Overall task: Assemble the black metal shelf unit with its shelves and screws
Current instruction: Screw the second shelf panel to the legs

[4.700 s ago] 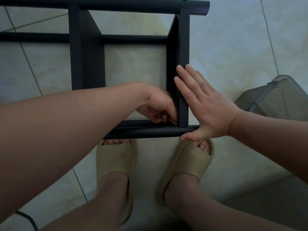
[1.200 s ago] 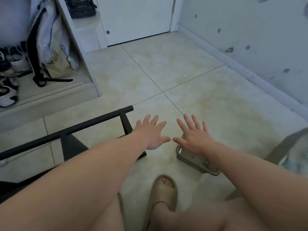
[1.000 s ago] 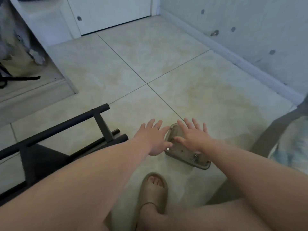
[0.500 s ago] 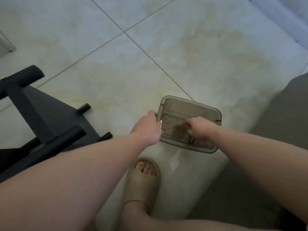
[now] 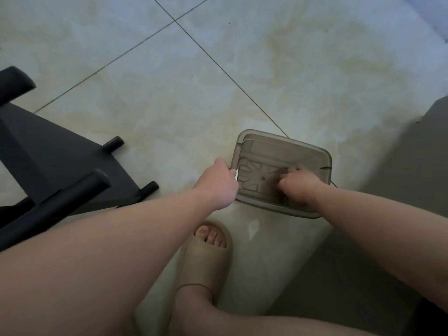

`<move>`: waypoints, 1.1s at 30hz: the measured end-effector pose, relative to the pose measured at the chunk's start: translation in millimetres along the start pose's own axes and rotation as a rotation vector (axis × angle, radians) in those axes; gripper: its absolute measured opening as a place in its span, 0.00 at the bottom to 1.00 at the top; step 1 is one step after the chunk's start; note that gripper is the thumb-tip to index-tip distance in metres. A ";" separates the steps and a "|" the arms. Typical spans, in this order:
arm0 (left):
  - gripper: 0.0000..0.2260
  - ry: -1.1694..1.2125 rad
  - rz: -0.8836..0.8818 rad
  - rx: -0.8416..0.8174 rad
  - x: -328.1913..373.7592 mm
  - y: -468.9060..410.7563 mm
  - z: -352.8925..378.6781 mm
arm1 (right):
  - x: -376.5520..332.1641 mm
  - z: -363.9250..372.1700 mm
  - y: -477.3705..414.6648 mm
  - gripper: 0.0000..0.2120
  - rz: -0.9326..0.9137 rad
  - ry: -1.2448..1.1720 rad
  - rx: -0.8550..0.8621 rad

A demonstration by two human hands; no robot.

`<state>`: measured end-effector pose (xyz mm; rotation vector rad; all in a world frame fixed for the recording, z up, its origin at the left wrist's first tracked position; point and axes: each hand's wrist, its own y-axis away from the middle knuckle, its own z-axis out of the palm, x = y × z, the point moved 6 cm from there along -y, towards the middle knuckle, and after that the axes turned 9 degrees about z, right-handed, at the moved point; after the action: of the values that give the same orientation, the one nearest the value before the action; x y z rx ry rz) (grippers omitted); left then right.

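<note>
**A:** Where is the shelf unit sitting?

**B:** The black shelf unit [image 5: 51, 163] is resting on the tiled floor [image 5: 169, 105] at the left, well apart from both hands. A dark panel is sitting between its tubes.

**A:** And what are the hands doing?

**B:** The left hand [image 5: 218, 187] is gripping the left rim of a smoky plastic tray [image 5: 286, 144], with its fingers curled over the edge. The right hand [image 5: 299, 187] is reaching into that tray with its fingers curled downward (whether they are pinching anything, I cannot tell). A small metal piece [image 5: 284, 199], probably a screw, is lying beside its knuckles.

**A:** So how far along is it looking?

**B:** Partway, I am guessing. The frame is already taking shape, but the person is going for hardware, so fastening is likely waiting. How many shelves are left is not showing.
</note>
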<state>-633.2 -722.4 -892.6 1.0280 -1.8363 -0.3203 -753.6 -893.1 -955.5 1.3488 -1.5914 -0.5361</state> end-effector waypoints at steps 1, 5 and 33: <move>0.14 0.001 -0.003 0.004 0.8 1.2 -0.9 | -0.6 0.0 0.5 0.15 0.002 0.004 0.005; 0.11 -0.031 0.017 -0.038 3.8 3.4 -1.1 | 3.9 -4.0 4.6 0.14 0.026 -0.137 0.014; 0.06 -0.059 0.137 0.320 -4.0 243.8 -192.2 | -36.9 -255.4 276.3 0.10 -0.080 -1.480 0.523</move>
<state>-594.7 -530.4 -651.7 1.1087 -2.0429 0.0286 -677.3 -716.5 -630.1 1.4098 -3.0065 -1.4380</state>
